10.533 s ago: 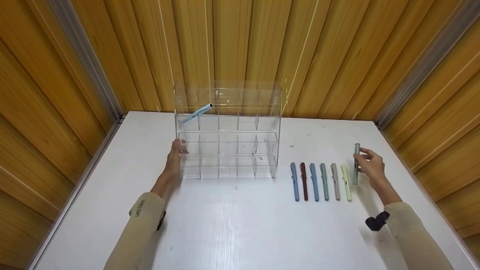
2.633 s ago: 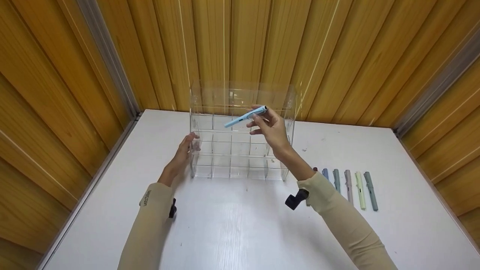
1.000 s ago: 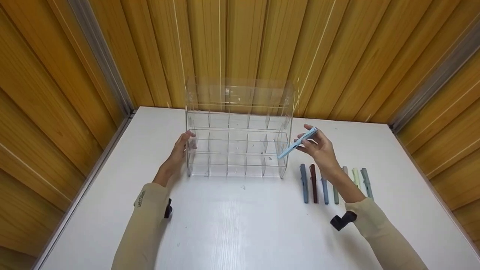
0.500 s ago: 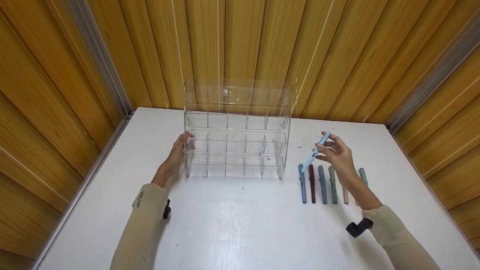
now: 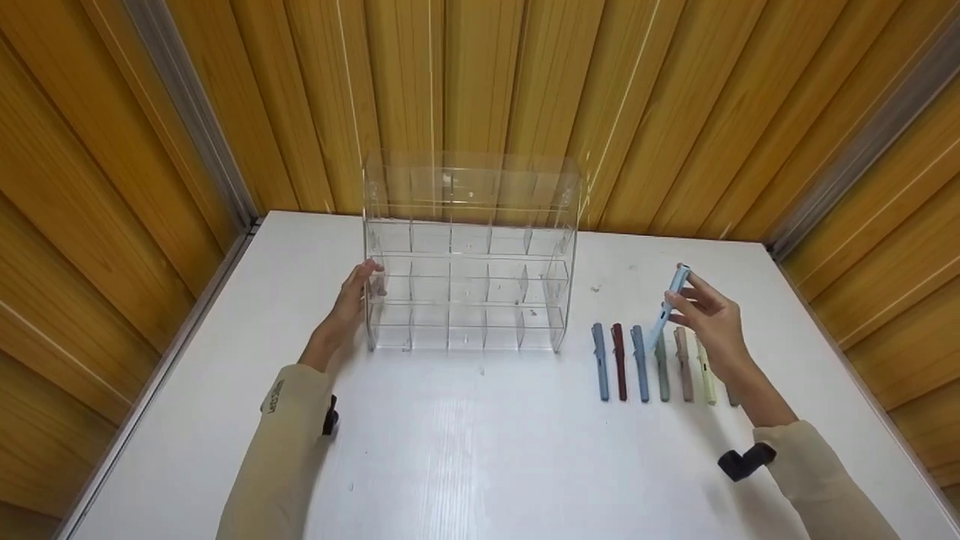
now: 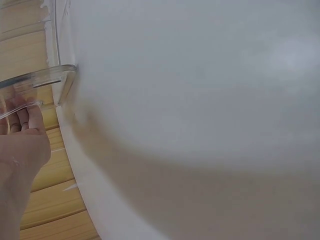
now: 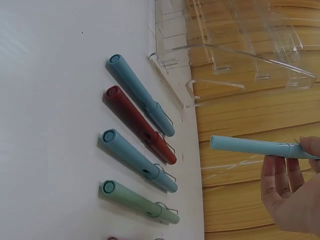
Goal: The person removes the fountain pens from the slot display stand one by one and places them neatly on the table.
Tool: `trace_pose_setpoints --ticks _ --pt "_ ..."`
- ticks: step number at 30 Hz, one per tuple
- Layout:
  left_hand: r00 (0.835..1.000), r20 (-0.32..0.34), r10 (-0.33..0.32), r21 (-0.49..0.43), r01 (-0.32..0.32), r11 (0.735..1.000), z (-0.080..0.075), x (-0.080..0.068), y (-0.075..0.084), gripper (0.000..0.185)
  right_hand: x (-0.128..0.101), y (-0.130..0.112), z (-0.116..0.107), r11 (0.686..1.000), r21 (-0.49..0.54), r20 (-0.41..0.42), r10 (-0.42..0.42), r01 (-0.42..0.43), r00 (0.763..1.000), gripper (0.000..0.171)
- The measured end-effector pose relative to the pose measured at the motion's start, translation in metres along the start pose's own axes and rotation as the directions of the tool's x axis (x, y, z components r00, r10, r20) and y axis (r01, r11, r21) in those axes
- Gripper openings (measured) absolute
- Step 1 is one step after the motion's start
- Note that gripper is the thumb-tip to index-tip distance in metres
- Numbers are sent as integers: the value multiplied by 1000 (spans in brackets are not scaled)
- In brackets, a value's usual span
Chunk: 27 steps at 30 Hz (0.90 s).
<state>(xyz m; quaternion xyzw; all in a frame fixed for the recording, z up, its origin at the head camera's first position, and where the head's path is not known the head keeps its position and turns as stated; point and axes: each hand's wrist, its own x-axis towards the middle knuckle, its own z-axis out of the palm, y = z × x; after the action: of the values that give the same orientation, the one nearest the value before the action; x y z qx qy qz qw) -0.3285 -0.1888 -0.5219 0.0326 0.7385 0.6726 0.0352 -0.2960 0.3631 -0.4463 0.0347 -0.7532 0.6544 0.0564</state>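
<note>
My right hand pinches a light blue pen and holds it tilted just above a row of several pens lying side by side on the white table. In the right wrist view the light blue pen sits in the fingers above the blue pen, dark red pen and green pen. My left hand rests against the left side of a clear acrylic organizer with tiered compartments; the fingers touch its clear edge.
Wooden slat walls enclose the table on three sides, close behind the organizer. Bare white tabletop lies in front of the organizer and the pens. Black wrist straps sit on both sleeves.
My right hand has carried the light blue pen out of the organizer, rightward and down, to just over the pen row. The left hand has stayed on the organizer's side.
</note>
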Motion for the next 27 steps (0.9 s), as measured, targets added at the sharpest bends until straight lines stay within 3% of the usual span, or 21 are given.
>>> trace_pose_setpoints --ticks 6,14,27 --pt "1000 -7 -4 7 4 1000 -1 1 0 77 -1 5 -21 999 27 -53 40 -39 998 69" --pt "1000 9 -6 8 6 1000 -3 1 1 77 -3 18 -48 998 16 -130 61 -60 990 31" --pt "1000 -10 11 10 -11 1000 -2 -3 -2 78 -1 38 -85 994 43 -246 112 -104 963 26"
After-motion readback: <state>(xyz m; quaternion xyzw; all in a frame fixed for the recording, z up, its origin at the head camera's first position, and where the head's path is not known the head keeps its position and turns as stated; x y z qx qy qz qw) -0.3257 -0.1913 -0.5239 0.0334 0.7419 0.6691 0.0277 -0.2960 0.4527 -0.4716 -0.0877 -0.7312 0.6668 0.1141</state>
